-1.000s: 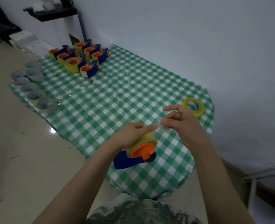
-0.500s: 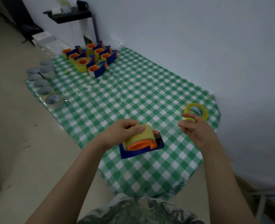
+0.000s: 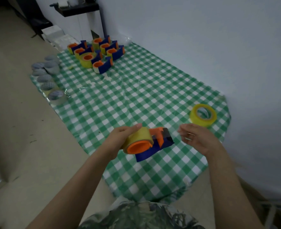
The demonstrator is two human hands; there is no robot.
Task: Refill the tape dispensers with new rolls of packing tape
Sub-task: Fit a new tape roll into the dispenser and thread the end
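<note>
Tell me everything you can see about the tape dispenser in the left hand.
The tape dispenser has a dark blue plastic body, an orange hub and an orange flap near its dark front end. A yellowish, translucent tape roll sits on the hub. It is tilted, hub face toward the camera, over the near part of the green checked cloth. The left hand grips the roll, thumb on top; the right hand hovers beside it, fingers loose, not touching.

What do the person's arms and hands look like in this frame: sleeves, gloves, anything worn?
Both forearms are bare, with no sleeve in view. The left hand and right hand wear no gloves, and no watch or wristband shows. A camouflage-patterned garment in green and grey fills the bottom edge.
</note>
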